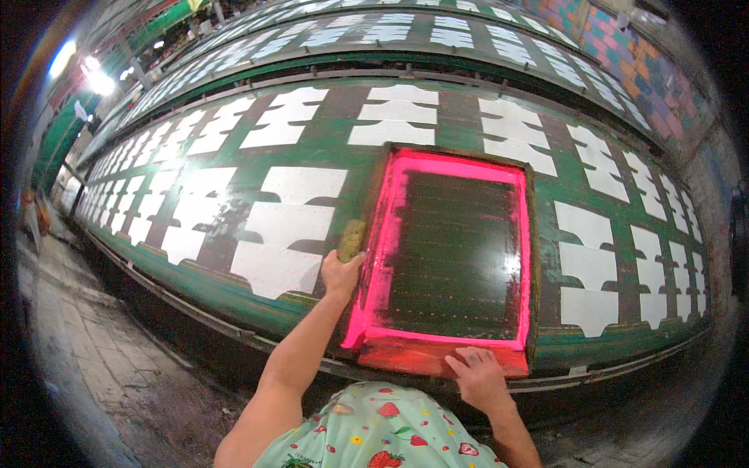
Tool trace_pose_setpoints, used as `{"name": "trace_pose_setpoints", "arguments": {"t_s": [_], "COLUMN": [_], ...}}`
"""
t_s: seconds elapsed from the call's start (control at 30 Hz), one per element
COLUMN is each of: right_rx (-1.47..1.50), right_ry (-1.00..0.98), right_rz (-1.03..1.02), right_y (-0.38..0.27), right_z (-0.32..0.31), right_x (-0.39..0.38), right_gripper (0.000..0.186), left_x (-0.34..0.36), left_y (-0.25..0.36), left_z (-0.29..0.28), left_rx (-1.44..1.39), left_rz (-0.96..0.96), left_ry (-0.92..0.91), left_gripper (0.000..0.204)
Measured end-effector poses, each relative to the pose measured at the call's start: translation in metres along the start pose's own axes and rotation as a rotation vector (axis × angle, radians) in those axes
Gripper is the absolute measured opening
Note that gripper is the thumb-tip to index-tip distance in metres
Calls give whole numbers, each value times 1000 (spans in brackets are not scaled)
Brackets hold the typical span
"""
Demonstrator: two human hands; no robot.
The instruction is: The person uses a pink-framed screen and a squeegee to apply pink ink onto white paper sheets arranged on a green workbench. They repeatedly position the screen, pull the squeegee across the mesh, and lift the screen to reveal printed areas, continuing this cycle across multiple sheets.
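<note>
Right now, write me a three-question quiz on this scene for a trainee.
1. Which hand holds the yellow-green object?
2. True or false: the border around the dark middle of the framed screen is bright blue.
3. Where do white pieces lie? (a) only left of the screen (b) only right of it (c) on both sides

Key: 1. The left hand. 2. False; it is pink. 3. c.

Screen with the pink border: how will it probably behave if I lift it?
The screen probably stays stiff, as its panel looks flat within a frame. It may be awkward one-handed, being far larger than the right hand. Its glossy pink border might be slippery.
</note>
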State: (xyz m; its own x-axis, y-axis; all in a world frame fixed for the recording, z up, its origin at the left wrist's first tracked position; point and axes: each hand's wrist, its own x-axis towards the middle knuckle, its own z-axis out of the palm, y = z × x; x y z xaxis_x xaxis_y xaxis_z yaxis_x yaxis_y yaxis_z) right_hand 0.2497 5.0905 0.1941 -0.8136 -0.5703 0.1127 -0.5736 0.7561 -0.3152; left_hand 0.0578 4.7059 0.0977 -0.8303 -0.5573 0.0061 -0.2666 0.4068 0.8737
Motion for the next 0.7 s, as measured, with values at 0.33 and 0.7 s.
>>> {"name": "trace_pose_setpoints", "arguments": {"t_s": [0.33, 0.7], "right_rx": [-50, -136], "right_ry": [-172, 64], "right_rz": [179, 179], "right_y": [-23, -48], "right_z": [-2, 33], "right_x": [74, 45], "right_gripper": [36, 51], "left_x": [-1, 3], "left_y": [-4, -17], "left_z": [4, 10], "left_rx": [-31, -250], "left_rz": [61, 187], "left_ry": [75, 20], "left_gripper": [61, 48]}}
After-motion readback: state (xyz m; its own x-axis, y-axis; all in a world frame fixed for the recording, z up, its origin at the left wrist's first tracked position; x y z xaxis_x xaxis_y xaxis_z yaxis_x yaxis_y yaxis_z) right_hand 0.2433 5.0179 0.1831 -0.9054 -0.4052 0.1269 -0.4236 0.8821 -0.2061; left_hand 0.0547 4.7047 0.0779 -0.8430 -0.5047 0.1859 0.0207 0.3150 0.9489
